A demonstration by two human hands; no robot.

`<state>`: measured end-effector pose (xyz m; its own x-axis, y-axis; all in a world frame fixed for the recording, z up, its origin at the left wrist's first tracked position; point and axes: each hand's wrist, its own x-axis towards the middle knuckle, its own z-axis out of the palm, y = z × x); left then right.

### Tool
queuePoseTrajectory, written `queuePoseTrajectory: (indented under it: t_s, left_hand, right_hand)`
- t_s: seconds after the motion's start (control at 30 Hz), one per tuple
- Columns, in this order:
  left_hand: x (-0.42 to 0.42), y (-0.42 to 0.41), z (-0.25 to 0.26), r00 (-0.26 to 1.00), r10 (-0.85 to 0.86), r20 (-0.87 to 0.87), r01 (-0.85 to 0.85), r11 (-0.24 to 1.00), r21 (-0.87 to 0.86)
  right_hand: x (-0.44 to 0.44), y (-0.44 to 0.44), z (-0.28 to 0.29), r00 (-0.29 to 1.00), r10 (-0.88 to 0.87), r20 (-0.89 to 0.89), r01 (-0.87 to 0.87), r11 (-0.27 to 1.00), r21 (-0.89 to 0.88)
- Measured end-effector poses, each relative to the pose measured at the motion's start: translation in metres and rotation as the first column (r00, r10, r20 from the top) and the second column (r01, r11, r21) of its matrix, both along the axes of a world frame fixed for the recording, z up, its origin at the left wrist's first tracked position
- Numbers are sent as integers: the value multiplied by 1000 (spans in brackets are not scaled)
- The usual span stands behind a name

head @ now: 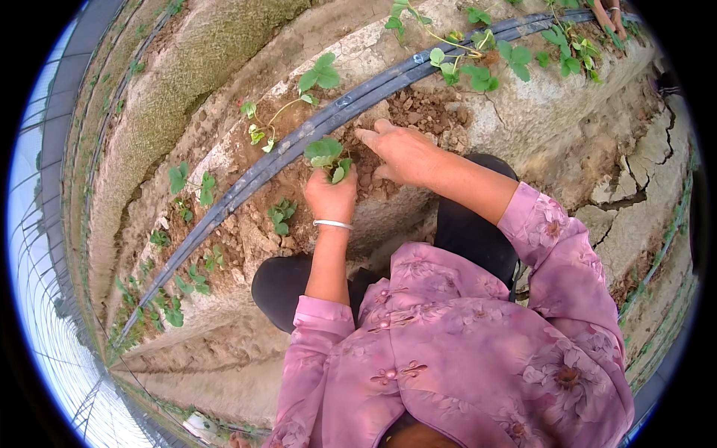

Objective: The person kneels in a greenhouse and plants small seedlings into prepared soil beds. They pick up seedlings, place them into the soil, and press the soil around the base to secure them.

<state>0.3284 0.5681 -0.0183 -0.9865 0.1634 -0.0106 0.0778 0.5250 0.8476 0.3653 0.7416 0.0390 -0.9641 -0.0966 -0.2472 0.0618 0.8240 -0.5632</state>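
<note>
My left hand (331,196), with a pale bangle on its wrist, is closed around the lower part of a strawberry plant (325,152). The plant's green leaves stick out above the fist, just below the black drip hoses (336,112); its roots are hidden. To the right, my right hand (395,152) rests at the loose brown soil (367,162) with its fingers apart and one pointing left. I see nothing held in it. A small strawberry plant (282,215) grows in the soil left of my left wrist.
Two hoses run along the raised soil bed. Strawberry runners (274,120) lie beyond them, and more plants (482,73) stand at upper right. Another person's hands (613,22) are at the top right edge. Cracked ground (627,190) lies at right, a furrow (224,350) below left.
</note>
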Motion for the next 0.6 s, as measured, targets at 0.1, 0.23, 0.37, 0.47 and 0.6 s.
queuePoseTrajectory:
  t_s: [0.1,0.23,0.37,0.47,0.6]
  left_hand:
    - [0,0,0,1000,-5,-26,5,1000,-24]
    - [1,1,3,1000,6,-1,-6,1000,-30]
    - [-2,-1,-1,999,-18,-41,15,997,-72]
    - [-4,3,4,1000,-8,-21,7,998,-59]
    - [-4,0,2,1000,-8,-30,6,997,-76]
  right_hand:
    - [-10,1,-13,998,64,-13,-64,998,25]
    - [-28,0,-28,986,133,-99,-123,988,99]
    - [-40,-12,-35,975,178,-130,-161,978,129]
    - [-39,-12,-30,965,220,-144,-200,969,144]
    - [-35,-13,-22,952,276,-130,-251,951,179]
